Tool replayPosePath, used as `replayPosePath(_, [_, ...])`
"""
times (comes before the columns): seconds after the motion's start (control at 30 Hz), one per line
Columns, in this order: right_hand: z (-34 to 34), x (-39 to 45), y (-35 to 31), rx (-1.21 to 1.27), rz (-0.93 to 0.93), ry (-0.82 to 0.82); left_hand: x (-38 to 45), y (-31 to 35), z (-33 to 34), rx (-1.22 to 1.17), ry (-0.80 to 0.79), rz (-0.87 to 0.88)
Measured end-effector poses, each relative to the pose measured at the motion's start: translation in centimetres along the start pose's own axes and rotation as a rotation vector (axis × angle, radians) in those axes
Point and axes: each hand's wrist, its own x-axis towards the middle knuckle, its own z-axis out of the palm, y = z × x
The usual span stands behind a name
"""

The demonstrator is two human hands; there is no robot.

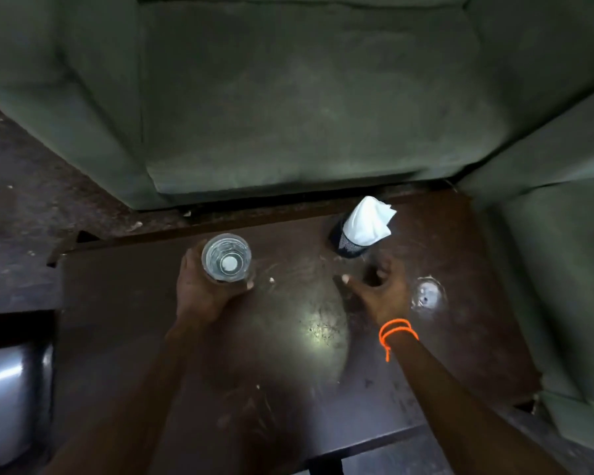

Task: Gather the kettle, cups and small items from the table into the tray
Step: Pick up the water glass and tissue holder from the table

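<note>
Left hand (pixel 203 289) wrapped around a clear glass (pixel 226 258), seen from above over the dark brown table (pixel 144 337). Right hand (pixel 379 291) half-curled, holding nothing, orange cord (pixel 396 330) on the wrist. Just beyond it: black mesh holder (pixel 347 244) stuffed with white tissue (pixel 367 221). Second clear glass (pixel 427 296) just right of that hand. Green sofa (pixel 306 97) behind the table; shiny metal object (pixel 7 399) at lower left edge.

Dim, soft-focus wide-angle view, bright glare patch on dark table (pixel 460 337), edges bowed and blurred.
</note>
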Motion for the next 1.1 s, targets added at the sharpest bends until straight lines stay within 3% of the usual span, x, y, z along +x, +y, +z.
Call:
replayPosePath(0.2, [1.3, 4.2, -2.6, 0.217, -0.068, -0.057, 0.7, -0.6, 1.2, -0.037, 0.073, -0.014])
replayPosePath(0.4, [3.1, 5.5, -3.2, 0.268, -0.056, -0.034, 1.8, 0.0, 3.2, -0.053, 0.095, 0.011])
replayPosePath(0.57, [4.2, 4.9, -3.6, 0.337, -0.121, -0.116, 2.8, 0.5, 4.5, -0.056, 0.095, 0.028])
replayPosePath(0.97, [5.0, 4.6, -2.5, 0.312, -0.14, -0.126, 2.7, 0.0, 4.8, -0.066, 0.069, 0.116])
replayPosePath(1.1, [4.4, 3.8, -2.1, 0.282, -0.133, -0.143, 2.6, 0.1, 4.2, 0.076, 0.021, 0.165])
